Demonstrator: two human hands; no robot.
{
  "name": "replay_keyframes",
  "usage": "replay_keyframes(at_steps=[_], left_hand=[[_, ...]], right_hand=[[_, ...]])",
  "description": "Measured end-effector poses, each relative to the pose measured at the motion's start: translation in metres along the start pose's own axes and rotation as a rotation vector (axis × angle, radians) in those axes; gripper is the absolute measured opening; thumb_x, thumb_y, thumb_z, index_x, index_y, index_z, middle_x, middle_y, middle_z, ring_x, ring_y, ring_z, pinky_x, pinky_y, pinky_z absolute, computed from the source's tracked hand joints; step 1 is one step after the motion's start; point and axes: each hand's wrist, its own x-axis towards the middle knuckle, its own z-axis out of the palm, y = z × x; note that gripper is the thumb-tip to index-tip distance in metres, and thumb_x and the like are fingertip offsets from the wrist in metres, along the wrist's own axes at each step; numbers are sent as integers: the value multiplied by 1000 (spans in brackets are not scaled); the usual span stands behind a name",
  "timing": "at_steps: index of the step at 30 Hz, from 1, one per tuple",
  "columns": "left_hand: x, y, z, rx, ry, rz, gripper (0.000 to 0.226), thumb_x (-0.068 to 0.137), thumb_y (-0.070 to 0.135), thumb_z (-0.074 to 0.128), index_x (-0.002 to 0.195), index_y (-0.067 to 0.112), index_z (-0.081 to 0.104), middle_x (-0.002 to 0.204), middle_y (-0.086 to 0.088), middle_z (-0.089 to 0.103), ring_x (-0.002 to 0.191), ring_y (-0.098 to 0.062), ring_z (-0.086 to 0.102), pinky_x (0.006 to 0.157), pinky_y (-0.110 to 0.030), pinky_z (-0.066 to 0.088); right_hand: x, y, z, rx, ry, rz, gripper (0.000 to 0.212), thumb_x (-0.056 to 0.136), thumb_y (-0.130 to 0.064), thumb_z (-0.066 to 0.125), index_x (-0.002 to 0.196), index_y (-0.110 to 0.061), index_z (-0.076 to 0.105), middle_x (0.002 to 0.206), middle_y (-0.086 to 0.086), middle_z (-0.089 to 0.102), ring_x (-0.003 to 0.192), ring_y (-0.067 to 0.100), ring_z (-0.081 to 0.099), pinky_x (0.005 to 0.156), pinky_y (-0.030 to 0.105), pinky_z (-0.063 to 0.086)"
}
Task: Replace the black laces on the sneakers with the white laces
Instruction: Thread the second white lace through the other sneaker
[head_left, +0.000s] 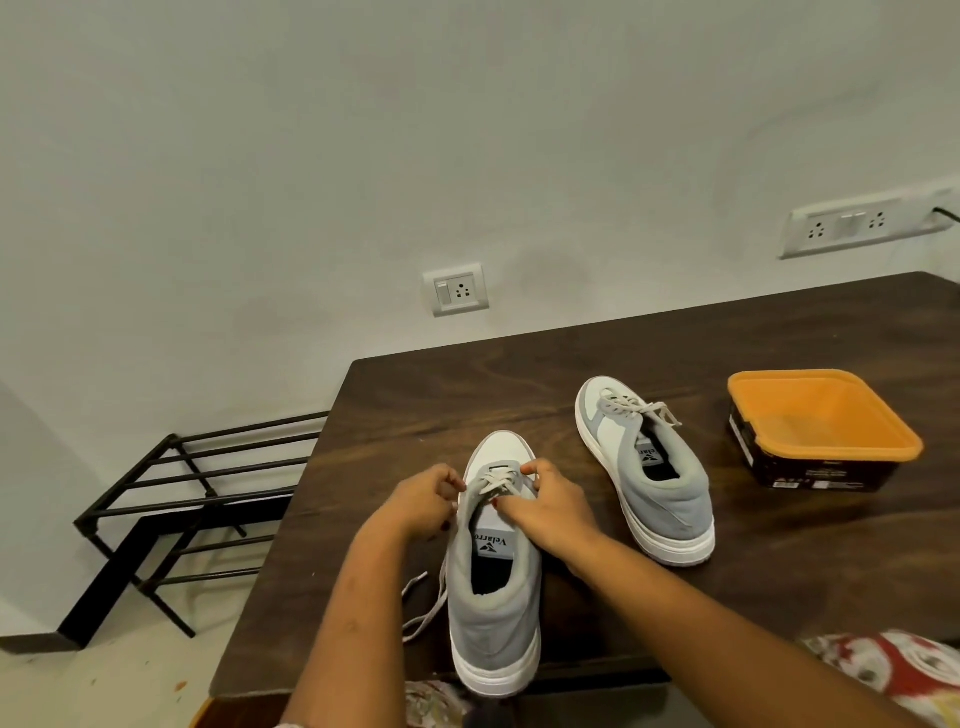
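Far sneaker (644, 467) white-laced, tied. Near sneaker (493, 597) part-laced; left hand (426, 501), right hand (550, 512) grips pinching white lace (491, 486). Tying left.

Both forearms are bare from the lower edge of the view up to the left hand (423, 501) and the right hand (550, 514). Several fingers (525, 470) carry dark red nail polish. A loose printed garment (883, 670), red and cream with yellow patches, shows at the lower right and again at the bottom centre.
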Motion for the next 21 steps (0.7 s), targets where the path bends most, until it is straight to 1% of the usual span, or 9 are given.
replay_keyframes(at_steps=[2,7,9,11,14,17,19,20,21], left_hand=[[1,3,3,-161,16,-7,23,91,-1,41,99,17,54,93,-6,60,66,-17,56,51,-24,47],[5,1,4,-57,-138,-23,21,94,5,38,81,18,49,77,-4,51,66,-15,44,54,-24,38],[5,1,3,-24,-119,3,21,95,6,36,81,18,48,75,-1,50,65,-12,43,54,-21,36],[5,2,1,-102,-16,46,22,98,7,36,81,15,46,73,-1,51,62,-10,45,51,-16,38],[-4,11,-8,-485,112,53,21,100,9,38,81,12,45,66,-4,47,54,-10,44,49,-15,40],[-19,24,-22,-1041,74,107,15,98,6,42,88,11,51,67,-6,54,47,-9,50,52,-23,47],[-29,35,-29,-1272,29,228,20,96,0,41,99,9,58,80,-8,67,60,-13,65,58,-27,56],[-33,42,-30,-1341,4,293,26,96,-3,40,105,9,60,88,-9,70,71,-14,69,63,-28,59],[-35,49,-29,-1397,-12,348,31,95,-6,38,111,8,61,94,-11,71,80,-16,70,70,-30,59]], right_hand=[[1,-1,0,-7,-6,4,52,73,-40,67,121,-27,52,121,2,60,108,22,58,91,35,49],[3,-1,-1,-8,-22,10,49,74,-40,69,119,-28,52,120,2,59,106,21,58,87,32,49],[3,-1,-2,8,-32,11,49,74,-39,69,119,-27,52,121,2,59,104,20,58,83,29,48],[4,0,-3,19,-39,10,49,74,-38,69,118,-27,53,121,2,59,102,19,59,81,28,48],[3,-2,-3,12,-50,7,52,75,-41,70,121,-27,51,125,2,57,107,21,57,85,30,47],[-1,-10,-2,-167,29,-106,52,77,-45,69,124,-30,52,132,-1,48,122,24,44,101,35,39],[-6,-23,-6,-100,63,-249,34,83,-38,65,114,-28,59,127,-2,51,120,22,44,104,39,37],[-8,-29,-9,15,34,-302,23,87,-34,63,107,-23,64,119,1,57,114,21,50,102,41,40],[-11,-37,-13,144,-23,-339,21,92,-32,58,101,-16,67,110,8,63,106,22,56,97,42,44]])
